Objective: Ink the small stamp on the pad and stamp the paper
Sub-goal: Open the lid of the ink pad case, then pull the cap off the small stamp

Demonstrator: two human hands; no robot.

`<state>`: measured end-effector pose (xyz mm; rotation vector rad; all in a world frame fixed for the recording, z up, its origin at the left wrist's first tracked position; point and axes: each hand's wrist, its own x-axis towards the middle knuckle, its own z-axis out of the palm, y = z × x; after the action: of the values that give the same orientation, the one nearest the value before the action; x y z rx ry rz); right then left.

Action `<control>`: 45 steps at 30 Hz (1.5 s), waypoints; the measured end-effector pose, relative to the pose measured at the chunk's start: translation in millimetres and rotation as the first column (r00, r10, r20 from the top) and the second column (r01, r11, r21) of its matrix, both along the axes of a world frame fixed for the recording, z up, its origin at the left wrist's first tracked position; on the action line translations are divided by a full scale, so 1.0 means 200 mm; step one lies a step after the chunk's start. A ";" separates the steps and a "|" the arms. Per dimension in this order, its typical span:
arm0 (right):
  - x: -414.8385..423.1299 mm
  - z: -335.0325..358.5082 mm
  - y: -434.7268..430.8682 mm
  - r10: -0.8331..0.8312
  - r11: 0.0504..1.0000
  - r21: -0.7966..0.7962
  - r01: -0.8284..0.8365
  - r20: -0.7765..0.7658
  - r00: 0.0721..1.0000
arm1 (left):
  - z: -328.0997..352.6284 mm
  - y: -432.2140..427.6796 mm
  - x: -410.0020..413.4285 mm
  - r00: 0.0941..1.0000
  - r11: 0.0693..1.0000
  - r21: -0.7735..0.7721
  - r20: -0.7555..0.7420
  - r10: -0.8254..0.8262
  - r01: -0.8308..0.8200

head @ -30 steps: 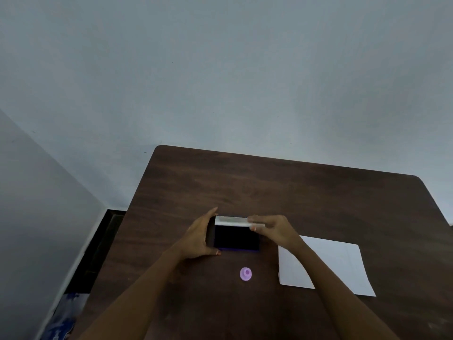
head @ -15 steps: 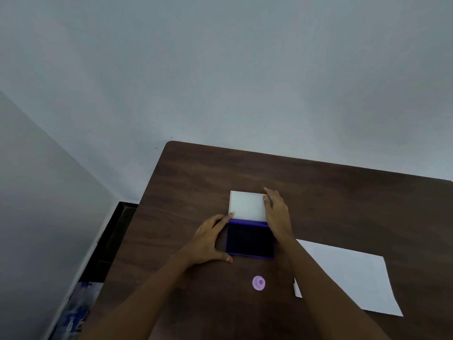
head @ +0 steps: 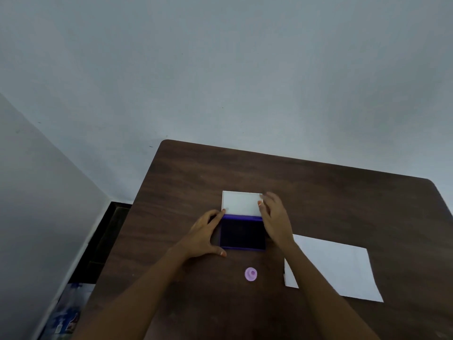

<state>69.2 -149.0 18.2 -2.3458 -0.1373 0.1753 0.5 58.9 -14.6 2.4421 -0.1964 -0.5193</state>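
The ink pad [head: 242, 233] lies open on the dark wooden table [head: 331, 192], its dark purple face up. Its white lid [head: 241, 203] is folded flat away from me. My left hand [head: 204, 235] cups the pad's left edge, thumb at the near corner and fingertip at the hinge. My right hand [head: 274, 217] hovers at the pad's right side, fingers spread beside the lid, holding nothing. The small pink round stamp [head: 250, 274] stands alone nearer to me than the pad. A white sheet of paper [head: 338, 268] lies to the right, partly hidden by my right forearm.
Pale walls meet behind the table. Left of the table edge, the floor shows a dark strip and some packaged items [head: 66, 312].
The lid went from half raised to folded flat away from me, baring the purple pad. My right hand has come off the lid's far corner and now hovers beside it.
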 end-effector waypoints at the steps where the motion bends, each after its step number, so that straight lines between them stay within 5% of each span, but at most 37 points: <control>1: -0.09 0.02 -0.02 0.025 0.998 0.057 -0.025 0.003 1.000 | 0.01 -0.01 -0.01 1.000 1.000 0.017 0.008 0.000 0.000; 7: -0.55 0.01 -0.12 0.241 0.970 -0.002 -0.241 -0.073 0.968 | 0.05 -0.08 -0.15 0.989 0.985 0.132 0.112 0.095 -0.109; 13: -0.68 -0.01 -0.12 0.286 0.950 -0.114 -0.291 -0.057 0.957 | 0.07 -0.21 -0.32 0.980 0.988 0.136 0.192 0.049 -0.076; 23: -0.67 -0.01 -0.08 0.190 0.976 -0.073 -0.205 -0.173 0.966 | 0.06 -0.38 -0.47 0.984 0.987 -0.076 0.099 0.148 -0.141; 28: -0.66 0.02 -0.10 0.023 0.973 0.228 0.037 -0.253 0.967 | 0.11 -0.46 -0.48 0.924 0.857 -0.361 -0.043 0.379 -0.368; 31: -0.66 0.04 -0.12 -0.115 0.897 0.332 0.291 -0.462 0.879 | 0.18 -0.51 -0.45 0.852 0.713 -0.482 -0.167 0.496 -0.510; 33: -0.65 0.05 -0.15 -0.064 0.830 0.429 0.357 -0.562 0.824 | 0.21 -0.54 -0.44 0.833 0.654 -0.555 -0.145 0.533 -0.515; 36: -0.63 0.09 -0.18 0.109 0.484 0.647 0.589 -0.712 0.694 | 0.25 -0.56 -0.42 0.820 0.594 -0.639 -0.104 0.563 -0.489; 38: -0.62 0.10 -0.19 0.150 0.356 0.658 0.664 -0.741 0.654 | 0.26 -0.58 -0.41 0.828 0.592 -0.666 -0.072 0.555 -0.454; 45: -0.61 0.11 -0.20 0.144 0.245 0.619 0.746 -0.784 0.604 | 0.29 -0.53 -0.37 0.858 0.669 -0.619 -0.017 0.513 -0.412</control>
<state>-52.5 -189.9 39.8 -0.8446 0.5806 0.6138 -73.2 -47.3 43.7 1.7857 0.1843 -0.0051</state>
